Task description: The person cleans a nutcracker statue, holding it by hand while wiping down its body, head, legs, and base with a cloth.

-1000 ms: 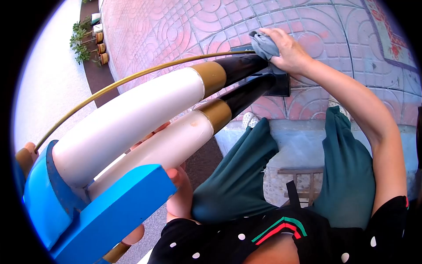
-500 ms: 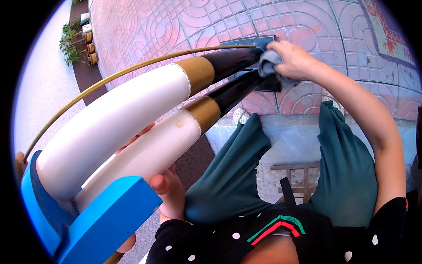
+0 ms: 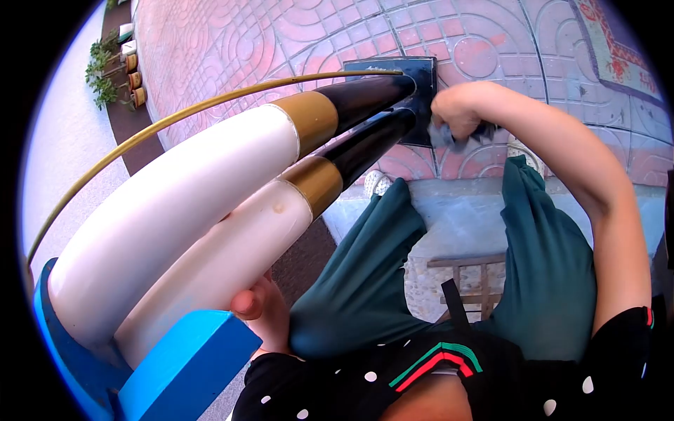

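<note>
A large painted statue [image 3: 172,210] lies slantwise across my left side, with two white leg-like parts, gold bands, black ends and blue parts at the lower left. My left hand [image 3: 265,309] grips the nearer white leg [image 3: 217,259] from beneath; its thumb shows and most of its fingers are hidden behind the leg. My right hand [image 3: 460,112] is closed on a crumpled grey cloth [image 3: 456,137], just right of the dark square base plate [image 3: 423,67] at the black ends. A thin gold rod [image 3: 189,112] arcs along the statue's far side to that plate.
Pink patterned tiles [image 3: 484,42] cover the ground ahead. A patterned rug [image 3: 618,52] lies at the upper right. Several potted plants [image 3: 133,81] line the wall at the upper left. A wooden slatted piece [image 3: 467,263] shows between my knees.
My right hand has moved down and off the black ends with the cloth, uncovering more of the base plate. My left hand keeps its hold; the statue has shifted slightly left in view.
</note>
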Available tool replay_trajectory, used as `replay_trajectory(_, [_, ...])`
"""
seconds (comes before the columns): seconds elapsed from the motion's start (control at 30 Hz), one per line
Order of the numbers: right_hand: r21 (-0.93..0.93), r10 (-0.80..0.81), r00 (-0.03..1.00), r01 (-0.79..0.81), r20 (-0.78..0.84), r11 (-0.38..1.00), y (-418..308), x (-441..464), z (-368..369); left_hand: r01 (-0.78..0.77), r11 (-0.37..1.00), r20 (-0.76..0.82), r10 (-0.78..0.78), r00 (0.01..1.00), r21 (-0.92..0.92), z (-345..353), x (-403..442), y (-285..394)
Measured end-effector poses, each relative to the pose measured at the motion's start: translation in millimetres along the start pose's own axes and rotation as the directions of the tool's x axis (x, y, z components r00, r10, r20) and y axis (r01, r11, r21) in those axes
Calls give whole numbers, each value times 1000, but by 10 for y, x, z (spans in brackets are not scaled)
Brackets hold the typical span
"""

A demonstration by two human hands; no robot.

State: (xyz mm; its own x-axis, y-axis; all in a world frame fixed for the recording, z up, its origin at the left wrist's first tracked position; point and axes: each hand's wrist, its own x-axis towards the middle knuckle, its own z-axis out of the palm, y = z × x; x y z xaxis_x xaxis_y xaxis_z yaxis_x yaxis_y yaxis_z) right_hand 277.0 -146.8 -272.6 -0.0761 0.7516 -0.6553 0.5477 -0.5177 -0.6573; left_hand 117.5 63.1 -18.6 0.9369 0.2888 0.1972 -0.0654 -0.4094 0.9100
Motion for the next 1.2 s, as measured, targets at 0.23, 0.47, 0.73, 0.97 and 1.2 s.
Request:
replay_trajectory(0.23, [219, 218, 607, -74, -764, 973, 288, -225, -25, 67, 994, 41, -71, 997, 87, -123, 8, 5])
replay_trajectory(0.47, [-135, -25, 734, -91, -678, 987, -155, 353, 790, -71, 997, 193, 73, 978, -19, -252, 76, -132])
replay_trajectory(0.73, [317, 270, 672, -56, -690, 947, -107, -112, 289, -123, 990, 188, 135, 973, -73, -321, 91, -210])
replay_trajectory(0.97, [-234, -95, 679, -115, -728, 965, -78, 334, 821, -138, 978, 226, 171, 959, -154, -261, 151, -211])
replay_trajectory(1.2, [526, 159, 904, 81, -396, 847, -258, -31, 599, -120, 987, 181, 139, 974, -110, -231, 145, -196])
